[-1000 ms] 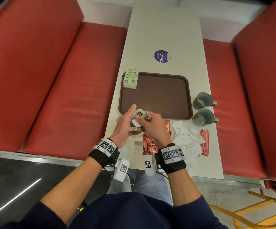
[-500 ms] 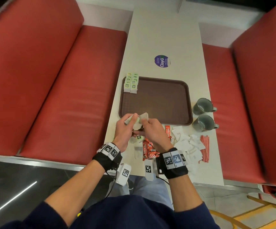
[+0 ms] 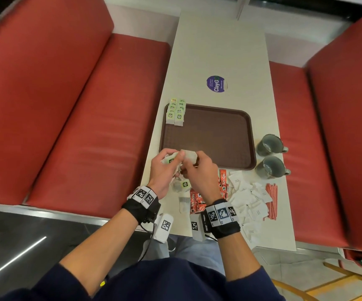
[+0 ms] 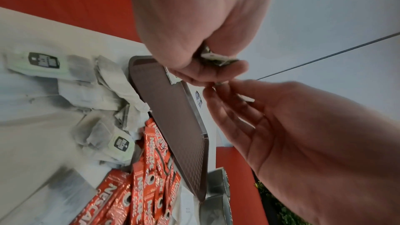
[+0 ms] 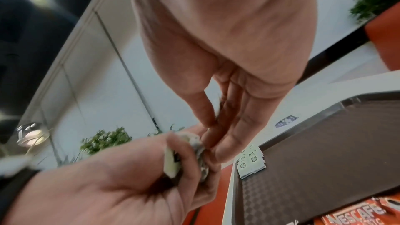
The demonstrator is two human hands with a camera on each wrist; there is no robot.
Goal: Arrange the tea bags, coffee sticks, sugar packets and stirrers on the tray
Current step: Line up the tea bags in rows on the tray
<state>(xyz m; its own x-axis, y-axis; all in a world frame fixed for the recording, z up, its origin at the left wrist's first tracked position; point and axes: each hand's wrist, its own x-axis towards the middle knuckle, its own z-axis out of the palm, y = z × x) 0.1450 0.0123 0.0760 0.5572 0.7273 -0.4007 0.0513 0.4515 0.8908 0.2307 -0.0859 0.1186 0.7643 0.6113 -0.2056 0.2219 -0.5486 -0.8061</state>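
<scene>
My left hand (image 3: 171,161) grips a small bunch of tea bags (image 3: 171,160) with green tags just over the near-left corner of the brown tray (image 3: 208,137). My right hand (image 3: 189,161) pinches one pale tea bag (image 3: 189,156) against that bunch. In the right wrist view my right fingertips (image 5: 213,145) meet the crumpled tea bag (image 5: 195,141) in the left hand (image 5: 151,177). A neat double row of tea bags (image 3: 175,114) lies in the tray's far-left corner. Loose tea bags (image 3: 183,185), red coffee sticks (image 3: 197,203), white sugar packets (image 3: 247,198) and red stirrers (image 3: 271,200) lie on the table near me.
Two grey mugs (image 3: 270,144) (image 3: 270,167) stand on the table right of the tray. A purple round sticker (image 3: 216,83) marks the white table (image 3: 219,44) beyond it. Red benches (image 3: 78,127) flank the table on both sides.
My left fingers have curled round the tea bags, where a second ago the thumb stood out. Both hands have stayed at the tray's near-left corner.
</scene>
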